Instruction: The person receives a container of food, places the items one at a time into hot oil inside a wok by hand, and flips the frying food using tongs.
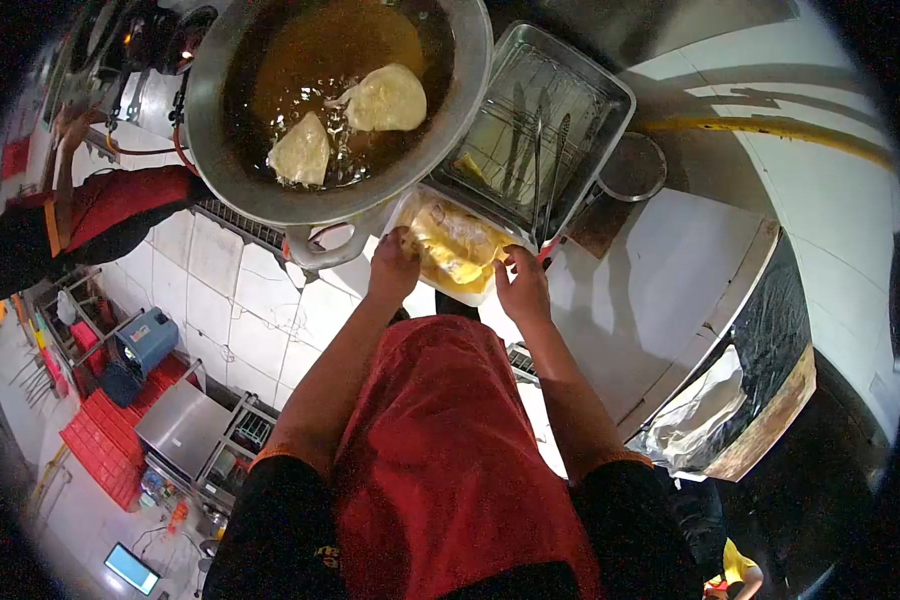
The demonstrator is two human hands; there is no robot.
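One bare left hand (397, 262) and one bare right hand (523, 285) are at the two sides of a pale, shallow, four-sided tub (470, 298) in the head view. Soft, wet, yellow food (450, 240) lies in the tub, reaching from near its far edge to near its near edge. The left fingers bend at the tub's left edge, and I cannot tell if they pinch the rim or the food. The right thumb and fingers are bent close together at the right edge, and I cannot tell what they pinch. Just past the tub is a big, round, grey metal pan (205, 150) with brown oil (270, 60) in it. A pale, flat, rounded piece of food (385, 98) is toward the pan's right edge, and a smaller pale piece (300, 150) is toward its near edge. Beside the pan is a four-sided silver metal tray (610, 120). Long, thin metal tongs (538, 170) lean over its near edge, and a small yellow scrap (470, 168) is by its near left corner. A long red apron (440, 420) hangs between the arms.
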